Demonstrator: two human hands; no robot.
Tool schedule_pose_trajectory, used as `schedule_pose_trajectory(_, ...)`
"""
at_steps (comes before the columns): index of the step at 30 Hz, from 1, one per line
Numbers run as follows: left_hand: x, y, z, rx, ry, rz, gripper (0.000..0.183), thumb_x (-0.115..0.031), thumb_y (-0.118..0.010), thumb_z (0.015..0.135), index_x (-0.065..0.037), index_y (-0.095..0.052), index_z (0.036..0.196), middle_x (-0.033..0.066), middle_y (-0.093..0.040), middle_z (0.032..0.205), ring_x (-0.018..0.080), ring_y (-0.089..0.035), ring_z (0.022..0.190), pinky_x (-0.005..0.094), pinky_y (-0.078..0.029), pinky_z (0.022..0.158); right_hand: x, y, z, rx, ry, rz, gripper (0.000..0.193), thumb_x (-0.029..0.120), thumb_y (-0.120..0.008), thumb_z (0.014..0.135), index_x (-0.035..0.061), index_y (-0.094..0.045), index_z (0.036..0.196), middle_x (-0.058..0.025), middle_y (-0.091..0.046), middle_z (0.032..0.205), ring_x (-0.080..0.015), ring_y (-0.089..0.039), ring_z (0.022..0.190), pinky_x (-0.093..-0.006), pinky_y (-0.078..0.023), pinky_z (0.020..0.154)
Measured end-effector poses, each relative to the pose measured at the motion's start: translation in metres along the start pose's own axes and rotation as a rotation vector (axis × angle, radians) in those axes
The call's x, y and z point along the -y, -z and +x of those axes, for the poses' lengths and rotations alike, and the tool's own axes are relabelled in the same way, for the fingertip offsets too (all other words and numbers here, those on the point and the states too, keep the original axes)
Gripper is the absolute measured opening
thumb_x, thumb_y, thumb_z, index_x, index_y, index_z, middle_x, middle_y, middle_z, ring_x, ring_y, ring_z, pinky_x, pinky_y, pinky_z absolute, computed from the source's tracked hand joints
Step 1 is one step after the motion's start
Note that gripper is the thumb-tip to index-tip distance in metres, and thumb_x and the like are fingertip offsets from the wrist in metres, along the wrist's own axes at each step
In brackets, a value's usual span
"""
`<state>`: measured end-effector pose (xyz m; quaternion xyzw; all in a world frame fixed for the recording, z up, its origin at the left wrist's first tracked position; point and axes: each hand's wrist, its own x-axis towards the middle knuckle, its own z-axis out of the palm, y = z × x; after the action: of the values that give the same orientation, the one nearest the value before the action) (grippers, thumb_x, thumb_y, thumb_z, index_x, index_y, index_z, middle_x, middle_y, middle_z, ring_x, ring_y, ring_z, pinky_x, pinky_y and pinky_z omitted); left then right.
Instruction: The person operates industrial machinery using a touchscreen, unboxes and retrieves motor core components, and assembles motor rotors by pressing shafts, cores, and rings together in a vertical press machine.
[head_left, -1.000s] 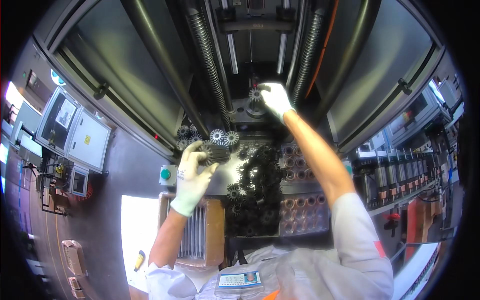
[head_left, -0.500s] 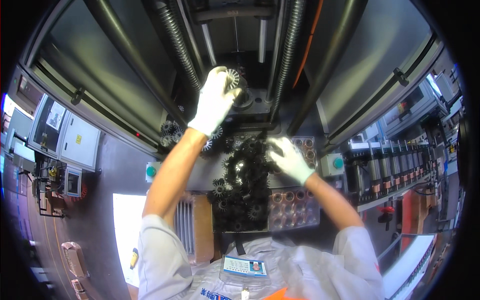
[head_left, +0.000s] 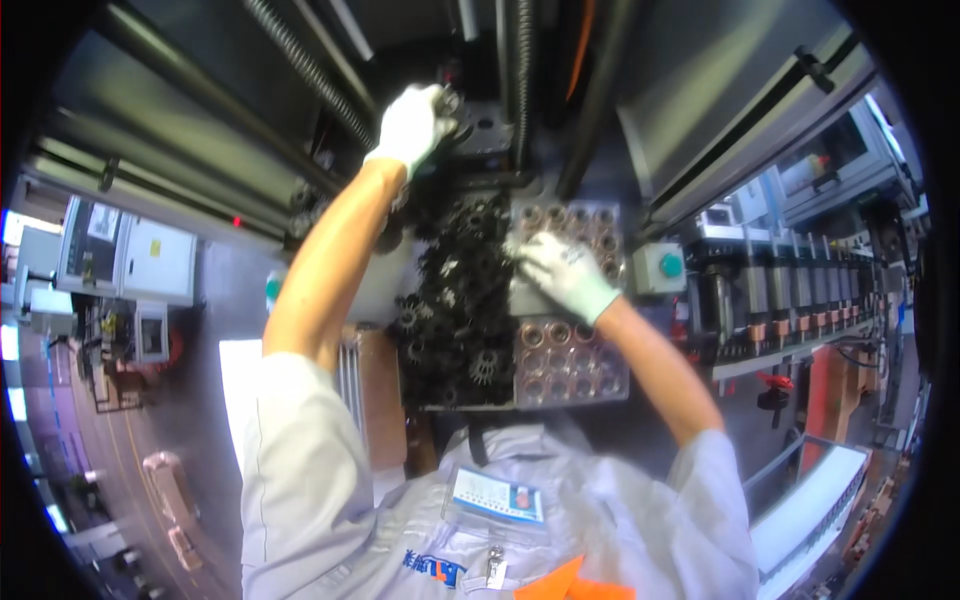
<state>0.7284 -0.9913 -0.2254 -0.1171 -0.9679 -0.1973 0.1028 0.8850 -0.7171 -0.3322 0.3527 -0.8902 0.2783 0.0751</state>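
Both my hands wear white gloves. At the far fixture [head_left: 487, 140], my left hand [head_left: 408, 128] is closed round a toothed metal core [head_left: 450, 102], partly hidden by the fingers and blurred. My right hand [head_left: 568, 275] is open, palm down with fingers stretched out. Its fingertips are at the border between a heap of black toothed cores [head_left: 465, 250] and a clear tray of copper-coloured rings [head_left: 555, 215]. Nothing shows between those fingers, though motion softens them. A second clear tray of copper-coloured rings [head_left: 570, 365] lies nearer to me, beside the black cores.
Dark machine posts [head_left: 600, 90] and a coiled spring [head_left: 310, 75] rise around the fixture. A green button box [head_left: 660, 267] stands at right. Cardboard [head_left: 382, 400] lies at near left. Farther right is a rack of parts with copper-coloured ends [head_left: 775, 310].
The view has shifted, so the bench sits higher and farther left. My left hand stays at the fixture with the toothed core, now turned more edge-on. My right hand remains beside the black cores.
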Motion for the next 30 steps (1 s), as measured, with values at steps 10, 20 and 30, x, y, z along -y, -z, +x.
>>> schedule_pose_trajectory(10,0.039,0.099,-0.239,0.268,0.35,0.044,0.02,-0.029,-0.07,0.082,-0.01,-0.073,0.088,0.0111,-0.07,0.076,0.024,-0.07,0.073,0.0373,-0.055,0.073,-0.005,0.034,0.004,-0.031,-0.201,0.23,0.024,0.006,-0.064,0.091,0.0021,-0.067,0.114,-0.012,-0.064,0.096,-0.0253,-0.066,0.09,-0.0325,-0.051,0.079)
schedule_pose_trajectory(20,0.138,-0.045,-0.4,0.366,0.461,0.286,0.026,-0.017,-0.06,0.077,-0.003,-0.068,0.098,0.02,-0.071,0.089,0.0371,-0.068,0.085,0.0494,-0.053,0.078,0.063,0.032,0.077,0.077,-0.457,0.764,0.033,0.009,-0.066,0.092,-0.0009,-0.065,0.124,-0.0066,-0.071,0.108,-0.0101,-0.063,0.094,-0.0253,-0.051,0.086)
schedule_pose_trajectory(30,0.114,-0.014,-0.431,-0.068,0.455,-0.156,0.036,-0.006,-0.064,0.083,-0.005,-0.056,0.118,0.0221,-0.067,0.103,0.0394,-0.067,0.093,0.0464,-0.054,0.081,0.025,0.048,0.209,-0.329,-0.337,0.667,0.033,0.005,-0.06,0.093,-0.0017,-0.066,0.125,-0.0053,-0.072,0.095,-0.0067,-0.06,0.075,-0.0225,-0.05,0.071)
